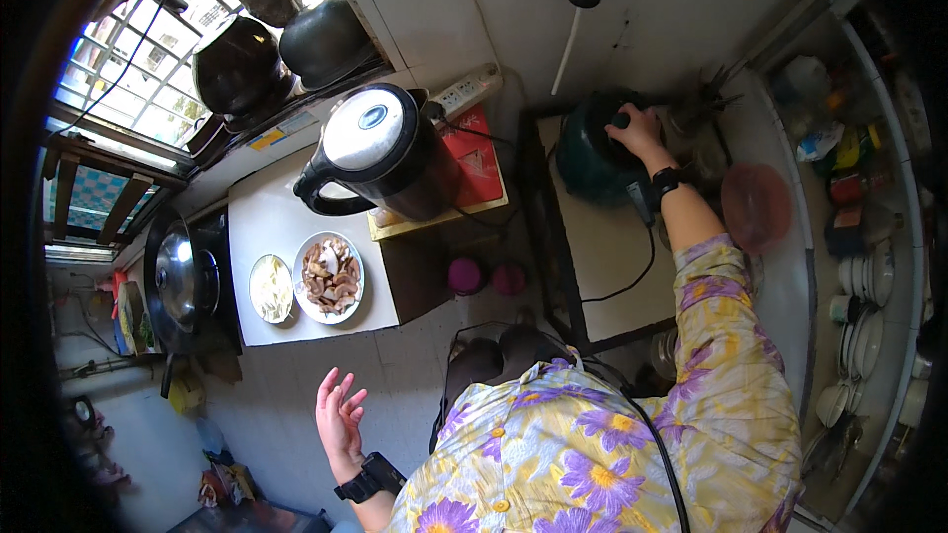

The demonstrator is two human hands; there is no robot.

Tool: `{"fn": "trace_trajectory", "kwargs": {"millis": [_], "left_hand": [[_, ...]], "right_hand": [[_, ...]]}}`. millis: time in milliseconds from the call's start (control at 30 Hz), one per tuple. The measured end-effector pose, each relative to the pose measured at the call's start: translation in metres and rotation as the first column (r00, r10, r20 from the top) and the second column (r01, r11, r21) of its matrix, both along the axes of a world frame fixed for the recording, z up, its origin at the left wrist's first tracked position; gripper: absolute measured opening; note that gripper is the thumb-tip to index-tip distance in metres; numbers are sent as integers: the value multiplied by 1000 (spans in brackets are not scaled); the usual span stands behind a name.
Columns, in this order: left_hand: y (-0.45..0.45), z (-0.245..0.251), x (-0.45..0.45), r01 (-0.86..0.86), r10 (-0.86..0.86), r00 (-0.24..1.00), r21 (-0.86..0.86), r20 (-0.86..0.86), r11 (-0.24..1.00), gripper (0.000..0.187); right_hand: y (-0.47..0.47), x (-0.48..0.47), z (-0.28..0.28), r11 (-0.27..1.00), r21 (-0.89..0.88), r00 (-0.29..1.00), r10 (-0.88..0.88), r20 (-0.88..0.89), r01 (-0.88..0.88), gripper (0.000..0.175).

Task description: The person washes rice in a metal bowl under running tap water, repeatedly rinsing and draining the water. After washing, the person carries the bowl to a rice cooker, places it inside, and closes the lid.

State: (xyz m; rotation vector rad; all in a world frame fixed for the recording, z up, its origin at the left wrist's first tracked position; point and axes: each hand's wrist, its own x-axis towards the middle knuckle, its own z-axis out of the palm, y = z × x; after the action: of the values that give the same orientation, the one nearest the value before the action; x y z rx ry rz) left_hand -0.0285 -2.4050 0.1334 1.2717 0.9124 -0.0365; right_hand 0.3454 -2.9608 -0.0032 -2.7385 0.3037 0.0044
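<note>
My right hand [638, 138] is closed around the dark green knob [620, 121] on top of a rounded dark green pot [592, 163]. The pot stands on a pale-topped table [607, 259]. Just in front of my wrist a grey connector [638, 196] on a black cord rests against the pot's side. My left hand [342, 414] hangs in the air with its fingers apart and holds nothing. Beyond it, on the white counter [259, 329], are a plate of sliced mushrooms [329, 277] and a smaller dish of pale shreds [272, 289].
A black electric kettle [385, 155] with a steel lid stands on a red box [481, 185] beside a power strip [466, 89]. A lidded wok [178, 274] is at the left. To the right are a pink translucent bowl [757, 207] and shelves with stacked dishes [863, 340].
</note>
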Motion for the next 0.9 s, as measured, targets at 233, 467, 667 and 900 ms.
{"fn": "trace_trajectory", "kwargs": {"millis": [233,467,667,900], "left_hand": [[-5,2,3,16,-16,999,11,-50,1000,37],[-6,-7,-11,-52,53,993,11,-108,999,39],[-3,2,-48,-130,143,980,100,-135,986,39],[5,2,-91,-245,259,943,90,-211,965,41]], "right_hand": [[-4,-10,29,990,78,990,120,-74,-114,55],[106,-83,-35,804,-154,660,565,495,-574,6],[157,-121,-196,700,-247,741,611,-279,-670,26],[175,-109,-226,397,-343,515,759,-399,-851,28]]}}
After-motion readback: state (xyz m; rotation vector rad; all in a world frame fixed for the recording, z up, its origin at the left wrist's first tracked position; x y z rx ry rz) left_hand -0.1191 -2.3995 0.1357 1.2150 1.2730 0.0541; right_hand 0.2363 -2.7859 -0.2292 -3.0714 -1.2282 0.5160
